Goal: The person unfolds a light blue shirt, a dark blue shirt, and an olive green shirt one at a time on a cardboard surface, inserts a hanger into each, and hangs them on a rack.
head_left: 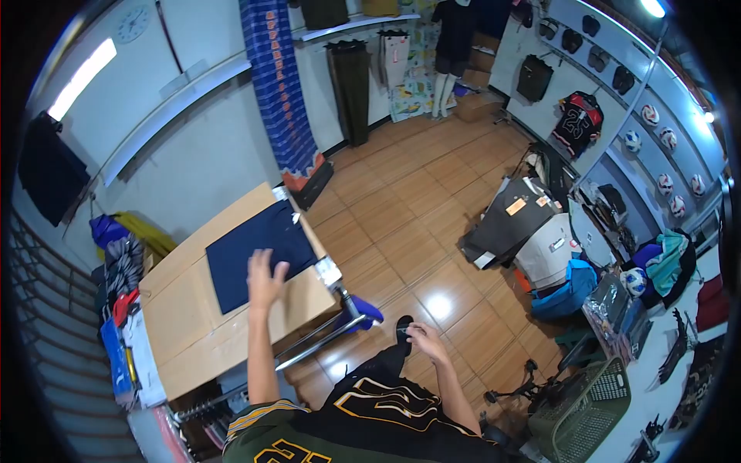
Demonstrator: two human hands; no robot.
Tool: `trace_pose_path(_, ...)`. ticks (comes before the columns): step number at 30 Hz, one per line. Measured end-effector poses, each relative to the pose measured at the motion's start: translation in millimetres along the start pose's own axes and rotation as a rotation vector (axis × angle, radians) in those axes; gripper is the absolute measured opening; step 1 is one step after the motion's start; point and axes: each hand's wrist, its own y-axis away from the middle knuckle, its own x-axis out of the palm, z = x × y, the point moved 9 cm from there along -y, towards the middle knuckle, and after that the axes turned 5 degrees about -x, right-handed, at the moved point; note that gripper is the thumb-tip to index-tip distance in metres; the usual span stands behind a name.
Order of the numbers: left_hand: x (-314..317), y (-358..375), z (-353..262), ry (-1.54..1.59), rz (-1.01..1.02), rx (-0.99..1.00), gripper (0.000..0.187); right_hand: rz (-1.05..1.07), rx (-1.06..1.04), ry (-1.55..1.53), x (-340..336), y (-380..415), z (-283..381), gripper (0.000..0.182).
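Observation:
A navy blue folded cloth (245,251) lies flat on the cardboard-topped table (181,339), with small white tags at its upper right corner. My left hand (266,282) is over the lower part of this cloth with its fingers apart and nothing held; whether it touches the fabric cannot be made out. To the right, away from the table, my right hand (424,339) hangs above the tiled floor, its fingers loosely bent and apart, holding nothing visible.
Clothes hang on a rack (509,224) at the right. A green basket (579,417) stands at lower right. Metal rails (320,339) run along the table's near right side. A patterned blue curtain (278,85) hangs behind. Balls and caps line the right wall.

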Motion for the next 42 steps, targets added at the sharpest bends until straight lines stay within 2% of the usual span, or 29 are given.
trace_pose_path(3, 10, -36, 40, -0.243, -0.075, -0.370, 0.065, 0.019, -0.014, 0.001, -43, -47, 9, 0.049)
trace_pose_path(5, 52, -46, 81, -0.341, -0.028, -0.505, 0.071, -0.022, -0.009, -0.008, -78, -70, 20, 0.048)
trace_pose_path(10, 55, -52, 61, -0.419, -0.024, -0.605, 0.071, -0.147, 0.006, 0.075, -163, -129, 62, 0.042)
trace_pose_path(14, 53, -54, 55, -0.418, -0.023, -0.611, 0.071, -0.181, 0.048, 0.024, -191, -180, 87, 0.041)
trace_pose_path(16, 54, -58, 58, -0.432, -0.034, -0.623, 0.072, -0.169, 0.071, 0.018, -174, -226, 109, 0.039)
trace_pose_path(20, 53, -62, 53, -0.416, -0.050, -0.663, 0.071, 0.071, 0.066, 0.065, -108, -284, 143, 0.034)
trace_pose_path(25, 50, -65, 56, -0.397, -0.108, -0.727, 0.071, 0.424, -0.045, 0.216, -4, -356, 168, 0.031)
trace_pose_path(28, 42, -55, 69, -0.378, -0.263, -0.882, 0.072, 0.635, -0.078, 0.326, 55, -380, 187, 0.034)
trace_pose_path(31, 37, -44, 81, -0.439, -0.340, -1.085, 0.073, 0.839, -0.159, 0.430, 103, -411, 211, 0.038)
trace_pose_path(33, 36, -43, 82, -0.444, -0.349, -1.152, 0.074, 0.958, -0.227, 0.510, 129, -424, 231, 0.039)
trace_pose_path(37, 33, -42, 84, -0.467, -0.396, -1.253, 0.075, 1.082, -0.362, 0.510, 189, -456, 266, 0.034)
trace_pose_path(40, 34, -38, 89, -0.466, -0.424, -1.313, 0.078, 1.082, -0.558, 0.489, 242, -437, 325, 0.029)
trace_pose_path(42, 32, -38, 89, -0.469, -0.425, -1.327, 0.081, 1.122, -0.612, 0.415, 280, -417, 346, 0.026)
